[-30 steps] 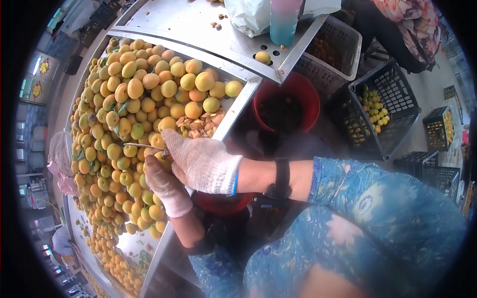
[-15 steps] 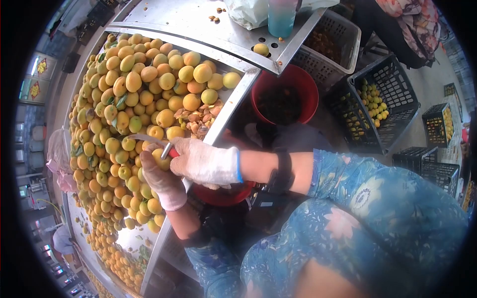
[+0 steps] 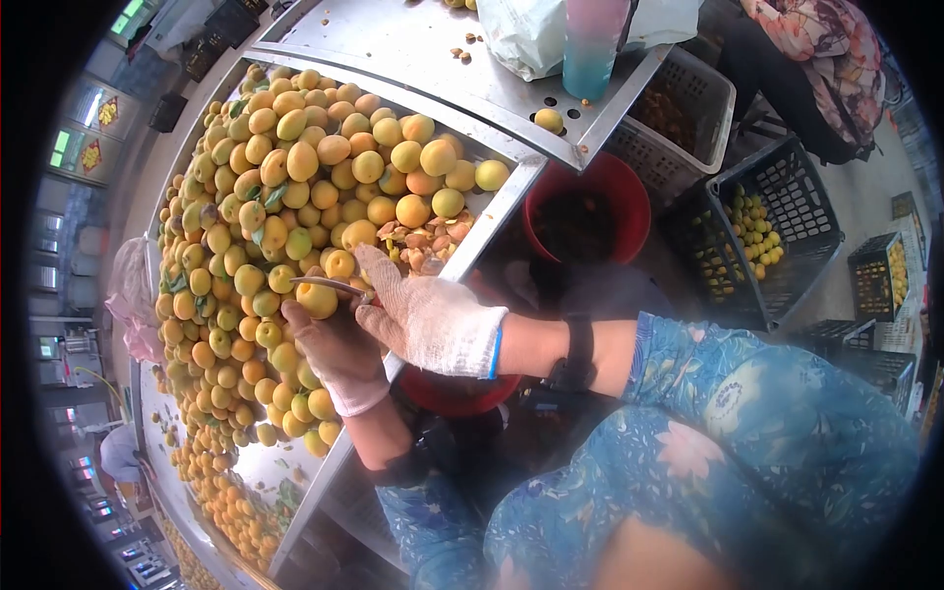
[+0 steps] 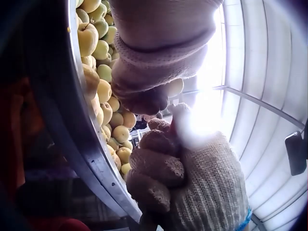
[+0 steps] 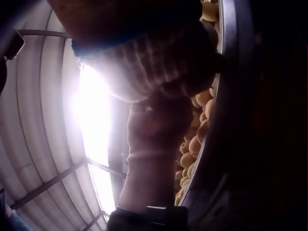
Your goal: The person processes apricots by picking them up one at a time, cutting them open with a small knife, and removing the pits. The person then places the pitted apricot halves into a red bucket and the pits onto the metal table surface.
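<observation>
My gloved left hand (image 3: pixel 344 364) holds a yellow-orange fruit (image 3: pixel 317 299) at its fingertips, by the edge of the fruit heap (image 3: pixel 236 265). Just above that fruit, my right hand (image 3: pixel 423 315), in a white knit glove with a blue cuff edge, grips a thin curved knife (image 3: pixel 330 284); its blade lies across the top of the fruit. In the left wrist view the right hand's fingers (image 4: pixel 156 168) are curled round the handle, a bit of red showing, and the fruit (image 4: pixel 174 87) is partly behind my left hand (image 4: pixel 154 53). The right wrist view is dark.
Cut fruit pieces (image 3: pixel 425 242) lie by the table's metal rim (image 3: pixel 497 218). Beyond are a blue-pink bottle (image 3: pixel 592 54) and a plastic bag (image 3: pixel 521 39). A red bucket (image 3: pixel 637 202), crates (image 3: pixel 801 197) and a seated person (image 3: pixel 787 79) are at the right.
The right hand has turned and its thumb side has spread away from the fruit; the red handle seen earlier is now mostly covered. More of the fruit shows. The head view has shifted slightly.
</observation>
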A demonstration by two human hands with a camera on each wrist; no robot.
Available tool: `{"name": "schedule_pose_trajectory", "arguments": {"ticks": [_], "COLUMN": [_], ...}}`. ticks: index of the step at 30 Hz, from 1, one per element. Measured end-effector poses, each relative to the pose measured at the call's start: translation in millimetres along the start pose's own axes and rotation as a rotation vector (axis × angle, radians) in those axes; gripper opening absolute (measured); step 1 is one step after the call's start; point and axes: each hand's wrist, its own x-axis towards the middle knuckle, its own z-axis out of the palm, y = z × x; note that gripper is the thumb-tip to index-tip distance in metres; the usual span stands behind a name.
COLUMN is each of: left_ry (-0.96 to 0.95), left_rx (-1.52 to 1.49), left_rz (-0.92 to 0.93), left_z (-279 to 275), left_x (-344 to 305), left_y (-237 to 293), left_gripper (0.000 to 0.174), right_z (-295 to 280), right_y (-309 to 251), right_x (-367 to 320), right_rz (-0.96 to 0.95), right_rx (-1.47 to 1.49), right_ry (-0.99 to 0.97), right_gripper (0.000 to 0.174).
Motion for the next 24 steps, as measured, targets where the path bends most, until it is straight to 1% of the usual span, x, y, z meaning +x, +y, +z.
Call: {"name": "schedule_pose_trajectory", "arguments": {"ticks": [4, 6, 7, 9, 10, 12, 13, 15, 16, 18, 19, 21, 22, 24], "left_ry": [-0.026, 0.008, 0.008, 0.060, 0.059, 0.134, 0.134, 0.059, 0.058, 0.021, 0.014, -0.048, -0.013, -0.003], "left_rx": [0.109, -0.043, -0.042, 0.118, 0.118, -0.168, -0.167, -0.153, -0.151, 0.213, 0.212, 0.708, 0.639, 0.442], "left_rz": [0.027, -0.002, -0.003, 0.108, 0.107, -0.061, -0.063, -0.026, -0.026, 0.123, 0.121, 0.264, 0.288, 0.275], "left_z": [0.7, 10.4, 17.1, 29.1, 30.5, 30.2, 27.5, 17.9, 13.4, 7.1, 4.1, 0.9, -3.8, 3.7], "left_x": [-4.5, -9.7, -13.3, -19.8, -20.7, -22.2, -22.5, -20.9, -19.9, -17.3, -17.2, -17.2, -13.6, -17.0], "left_y": [1.6, 4.0, 5.3, 6.4, 4.8, 0.1, -2.4, -6.3, -7.8, -8.1, -4.2, 6.2, 1.6, 2.3], "left_gripper": [0.067, 0.068, 0.068, 0.069, 0.069, 0.069, 0.069, 0.072, 0.072, 0.073, 0.073, 0.072, 0.069, 0.066], "right_z": [1.7, 5.3, 6.1, 6.4, 7.1, 8.3, 7.4, 3.6, -0.1, -10.9, -13.2, -17.0, -14.2, -15.5], "right_y": [0.4, 0.9, 0.0, -3.8, -5.3, -7.4, -7.7, -9.4, -10.9, -13.8, -13.9, -12.3, -11.9, -16.0], "right_x": [0.6, 0.3, 0.0, -0.7, -1.2, -3.0, -3.8, -3.1, -3.3, -4.6, -4.3, -3.8, -3.1, -4.4], "right_rz": [-0.014, -0.034, -0.033, 0.007, 0.007, 0.001, 0.003, 0.019, 0.019, 0.003, 0.007, 0.014, 0.016, -0.006], "right_rx": [-0.023, -0.077, -0.076, -0.095, -0.094, -0.136, -0.136, -0.154, -0.152, -0.141, -0.141, -0.147, -0.158, -0.211], "right_ry": [-0.018, 0.002, 0.002, -0.009, -0.008, -0.015, -0.015, -0.053, -0.051, -0.073, -0.066, -0.064, -0.077, -0.086], "right_gripper": [0.064, 0.063, 0.063, 0.062, 0.062, 0.060, 0.060, 0.056, 0.056, 0.054, 0.054, 0.055, 0.057, 0.066]}}
